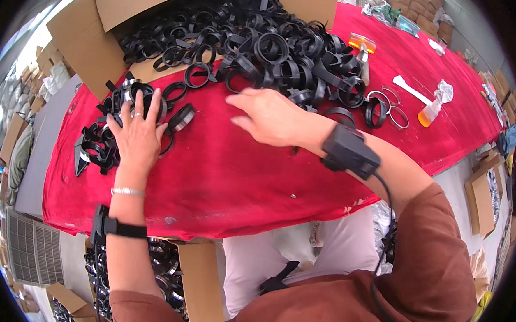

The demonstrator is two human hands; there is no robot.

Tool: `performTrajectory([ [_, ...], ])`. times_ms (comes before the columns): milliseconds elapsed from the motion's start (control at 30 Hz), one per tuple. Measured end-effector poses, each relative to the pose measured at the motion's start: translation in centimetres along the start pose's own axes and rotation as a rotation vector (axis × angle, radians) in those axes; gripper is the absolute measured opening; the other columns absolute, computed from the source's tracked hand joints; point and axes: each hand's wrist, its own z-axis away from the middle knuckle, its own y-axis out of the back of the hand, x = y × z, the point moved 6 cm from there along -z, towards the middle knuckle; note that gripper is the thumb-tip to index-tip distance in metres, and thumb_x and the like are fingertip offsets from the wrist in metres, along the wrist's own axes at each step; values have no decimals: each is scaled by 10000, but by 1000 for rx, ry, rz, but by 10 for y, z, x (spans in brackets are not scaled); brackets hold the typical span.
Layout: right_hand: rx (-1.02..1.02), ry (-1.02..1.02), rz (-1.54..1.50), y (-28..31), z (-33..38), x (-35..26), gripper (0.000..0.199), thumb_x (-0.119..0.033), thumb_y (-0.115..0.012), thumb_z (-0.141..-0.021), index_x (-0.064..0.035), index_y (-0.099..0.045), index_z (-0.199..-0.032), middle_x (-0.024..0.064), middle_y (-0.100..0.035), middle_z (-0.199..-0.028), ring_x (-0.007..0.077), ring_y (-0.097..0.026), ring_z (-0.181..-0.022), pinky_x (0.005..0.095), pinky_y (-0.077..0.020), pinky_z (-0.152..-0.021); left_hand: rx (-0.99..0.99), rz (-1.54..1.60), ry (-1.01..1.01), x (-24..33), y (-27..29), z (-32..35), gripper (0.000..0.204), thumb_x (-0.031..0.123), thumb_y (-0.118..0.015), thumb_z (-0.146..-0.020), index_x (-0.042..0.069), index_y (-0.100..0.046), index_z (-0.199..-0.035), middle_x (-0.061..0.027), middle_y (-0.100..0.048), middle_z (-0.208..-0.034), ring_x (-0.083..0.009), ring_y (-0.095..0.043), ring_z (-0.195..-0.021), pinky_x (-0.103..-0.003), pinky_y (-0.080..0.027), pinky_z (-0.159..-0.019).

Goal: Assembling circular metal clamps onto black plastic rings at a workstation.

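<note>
My left hand (135, 137) lies with fingers spread on a small cluster of black plastic rings (100, 147), some with shiny metal bands, at the left of the red cloth. Beside its fingertips a black ring with a silver band (182, 117) rests tilted on edge. My right hand (275, 118) hovers at the near edge of a big heap of black rings (272, 48). Its thumb and forefinger point left and stand apart, with nothing seen between them; the other fingers are partly hidden. A black device is strapped to each wrist.
An opened cardboard box (89, 47) spills the heap onto the red cloth (222, 176). To the right lie bare metal rings (398, 117), an orange-headed tool (362, 44) and a white-handled brush (413, 90). Below the table, a carton (202, 283) stands beside more banded rings.
</note>
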Motion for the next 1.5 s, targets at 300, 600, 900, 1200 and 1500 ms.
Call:
performTrajectory([
  [300, -305, 58, 619, -60, -121, 94, 152, -88, -545, -772, -25, -674, -822, 179, -661, -879, 326, -643, -869, 390, -520, -754, 280, 753, -1, 35, 19, 12, 218, 104, -630, -818, -2, -581, -1001, -155, -611, -967, -320, -587, -909, -371, -476, -796],
  [600, 287, -416, -1030, -39, -3, 18, 166, -89, -669, -798, 39, -649, -901, 85, -646, -710, 138, -618, -602, 257, -519, -535, -539, 3055, 906, 102, -2, 42, 897, 620, -409, -873, -119, -219, -1346, -305, -364, -1337, -416, -399, -1220, -482, -354, -1016],
  [900, 612, -497, -74, 82, 194, 25, 232, -107, -719, -739, -23, -660, -948, 94, -648, -795, 144, -627, -711, 289, -512, -640, -537, 3014, 743, 134, 46, 85, 313, 272, -472, -954, 5, -560, -1092, -144, -628, -1052, -206, -642, -854, -427, -486, -864],
  [1200, 238, -1149, 566, 170, 307, 193, 921, -634, -707, -588, 88, -523, -1128, 267, -533, -1086, 366, -531, -1039, 410, -438, -908, -838, 2752, 535, 180, 103, 97, 746, 145, -705, -759, -77, -279, -1330, -348, -531, -1118, -253, -612, -604, -348, -525, -537],
  [1500, 334, -545, 639, 158, 284, 128, 698, -115, -686, -544, -10, -513, -1212, 190, -489, -1137, 357, -467, -1057, 410, -433, -912, -987, 2619, 768, 202, 110, 112, 631, 487, -372, -941, 18, -316, -1360, -361, -523, -1134, -258, -592, -569, -347, -486, -509],
])
